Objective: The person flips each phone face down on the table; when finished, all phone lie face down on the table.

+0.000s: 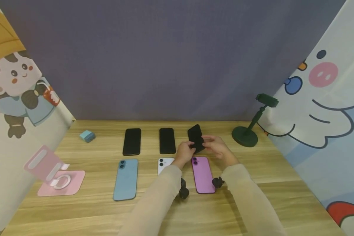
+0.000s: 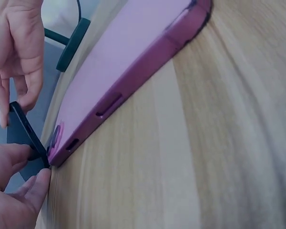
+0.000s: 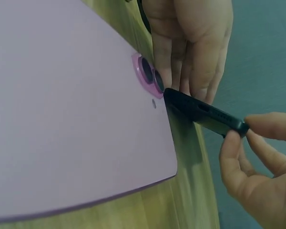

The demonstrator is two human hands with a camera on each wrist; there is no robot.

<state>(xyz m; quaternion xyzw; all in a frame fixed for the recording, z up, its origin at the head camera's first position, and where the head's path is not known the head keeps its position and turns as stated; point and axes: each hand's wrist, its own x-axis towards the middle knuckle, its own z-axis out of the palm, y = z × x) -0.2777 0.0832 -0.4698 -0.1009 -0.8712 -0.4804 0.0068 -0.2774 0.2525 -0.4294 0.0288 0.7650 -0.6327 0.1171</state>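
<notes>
A black phone (image 1: pixel 196 135) is tilted up at the back right of the table, just behind a pink phone (image 1: pixel 204 175) that lies with its cameras up. My left hand (image 1: pixel 185 152) pinches the black phone's near left corner, low by the tabletop. At the opposite corner, my right hand (image 1: pixel 217 147) pinches its edge between thumb and fingers. The right wrist view shows the port edge of the black phone (image 3: pixel 207 112), one end raised in the right fingers (image 3: pixel 233 152), the other end close by the pink phone's cameras.
Two black phones (image 1: pixel 132 141) (image 1: pixel 167 141) lie in the back row. A blue phone (image 1: pixel 126 179) and a partly covered white phone (image 1: pixel 164 162) lie in front. A pink folding stand (image 1: pixel 78 183) and small blue block (image 1: pixel 87 136) are left; a dark green stand (image 1: pixel 245 136) is right.
</notes>
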